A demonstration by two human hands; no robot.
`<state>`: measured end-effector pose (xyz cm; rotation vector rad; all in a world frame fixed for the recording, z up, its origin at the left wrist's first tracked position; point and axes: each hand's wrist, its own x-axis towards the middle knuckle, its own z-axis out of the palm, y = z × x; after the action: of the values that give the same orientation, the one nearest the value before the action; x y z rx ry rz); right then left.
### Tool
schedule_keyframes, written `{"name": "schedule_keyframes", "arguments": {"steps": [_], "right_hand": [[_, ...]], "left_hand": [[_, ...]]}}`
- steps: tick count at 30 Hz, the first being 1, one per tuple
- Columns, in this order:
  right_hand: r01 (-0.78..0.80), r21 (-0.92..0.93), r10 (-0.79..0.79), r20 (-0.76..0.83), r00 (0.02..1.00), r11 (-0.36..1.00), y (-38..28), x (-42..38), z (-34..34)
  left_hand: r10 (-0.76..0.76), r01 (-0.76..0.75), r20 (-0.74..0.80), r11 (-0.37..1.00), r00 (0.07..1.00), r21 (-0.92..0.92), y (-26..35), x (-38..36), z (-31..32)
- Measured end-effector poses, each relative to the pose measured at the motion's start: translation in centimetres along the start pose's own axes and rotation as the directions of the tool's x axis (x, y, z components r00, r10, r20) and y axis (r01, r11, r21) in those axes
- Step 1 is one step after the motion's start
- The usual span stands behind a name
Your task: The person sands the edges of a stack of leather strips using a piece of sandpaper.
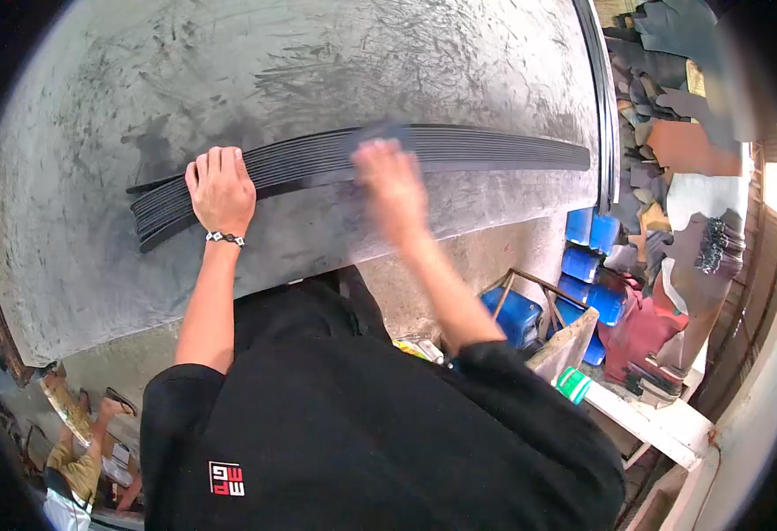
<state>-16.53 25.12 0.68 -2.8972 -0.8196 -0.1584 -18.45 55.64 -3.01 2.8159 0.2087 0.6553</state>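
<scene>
Long black strips, laid side by side in a slightly curved bundle, lie across a scuffed grey table. They look like leather or rubber, and their left ends fan apart a little. My left hand, with a beaded bracelet at the wrist, presses on the bundle near its left end, fingers curled over the far edge. Over the middle of the strips is my right hand, smeared by motion. A blurred dark blue-grey thing shows at its fingertips; I cannot tell what it is.
The grey tabletop ends at a near edge close to my body. Blue plastic containers stand below on the right, beside piled leather pieces. A green-and-white roll sits on a ledge. Another person is at lower left.
</scene>
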Motion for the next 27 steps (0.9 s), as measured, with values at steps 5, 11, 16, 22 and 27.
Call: {"name": "schedule_keyframes", "arguments": {"steps": [5,11,16,22,27], "right_hand": [[-0.635,0.029,0.618,-0.267,0.740,0.772,22.7,-2.5,-0.7],[-0.048,0.171,0.058,-0.056,0.997,0.984,-6.8,2.5,2.8],[-0.213,-0.081,0.201,-0.136,0.970,0.974,15.1,-2.6,-1.2],[-0.292,-0.018,0.279,-0.240,0.930,0.956,4.2,0.3,2.1],[0.057,0.104,-0.073,0.162,0.984,0.993,-1.5,-0.2,-1.8]], "left_hand": [[-0.026,0.026,0.006,0.999,1.000,0.041,0.0,0.0,0.3],[0.028,-0.028,-0.001,0.999,1.000,0.024,-0.6,0.4,0.5],[-0.033,0.033,0.012,0.999,0.999,0.021,0.0,-0.1,0.8],[-0.011,0.012,-0.011,0.998,1.000,0.058,-0.4,0.0,0.7],[0.073,-0.082,0.098,0.992,0.992,0.094,0.2,0.6,-1.0]]}}
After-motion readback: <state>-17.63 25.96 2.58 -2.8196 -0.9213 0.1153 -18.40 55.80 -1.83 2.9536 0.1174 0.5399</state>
